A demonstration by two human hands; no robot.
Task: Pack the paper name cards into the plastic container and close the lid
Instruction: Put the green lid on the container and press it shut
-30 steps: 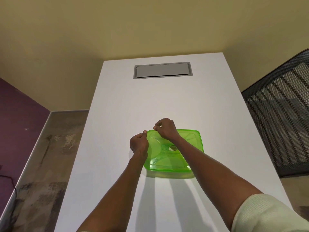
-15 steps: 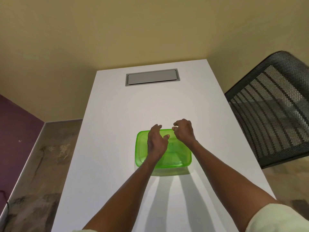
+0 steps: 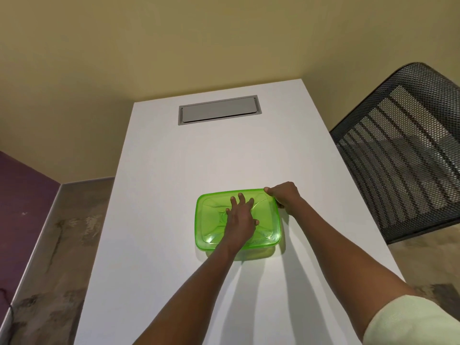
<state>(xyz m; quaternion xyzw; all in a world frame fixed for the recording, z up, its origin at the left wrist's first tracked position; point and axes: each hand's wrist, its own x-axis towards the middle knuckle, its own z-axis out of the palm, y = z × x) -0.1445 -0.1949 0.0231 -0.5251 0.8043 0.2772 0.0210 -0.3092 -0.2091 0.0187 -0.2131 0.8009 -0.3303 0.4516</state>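
Left hand (image 3: 240,216) now flat atop green container (image 3: 211,235), right hand (image 3: 283,196) at far-right corner.

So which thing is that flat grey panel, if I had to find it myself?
Start from the long white table and look to its far end, near the yellow wall. Sunk flush into the tabletop there is a grey rectangular hatch. It lies well beyond the green plastic container, and it alone is dull metal-grey and set into the surface.
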